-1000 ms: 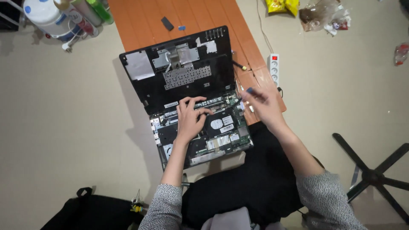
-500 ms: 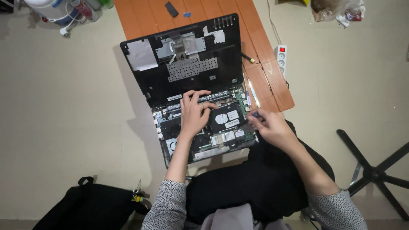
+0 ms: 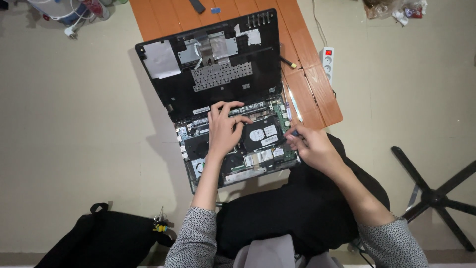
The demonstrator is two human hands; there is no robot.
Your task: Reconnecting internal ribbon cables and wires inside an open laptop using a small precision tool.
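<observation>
Left hand [image 3: 224, 130] rests flat, fingers spread, on the opened laptop base [image 3: 238, 149]. Right hand [image 3: 308, 146] pinches a small dark tool [image 3: 294, 133] at the base's right edge. Disassembly appears under way; the tool tip needs careful seating.

Opened laptop base [image 3: 238, 149] fills space ahead of lap; raised cover panel [image 3: 208, 64] blocks reach beyond it. Left hand [image 3: 223, 131] lies across base middle, right hand [image 3: 310, 146] at its right edge. Open floor wide on left. Right side narrowed by board [image 3: 317, 94], power strip [image 3: 327, 62], chair base [image 3: 436, 196]. Black bag [image 3: 99, 240] blocks lower left.
</observation>
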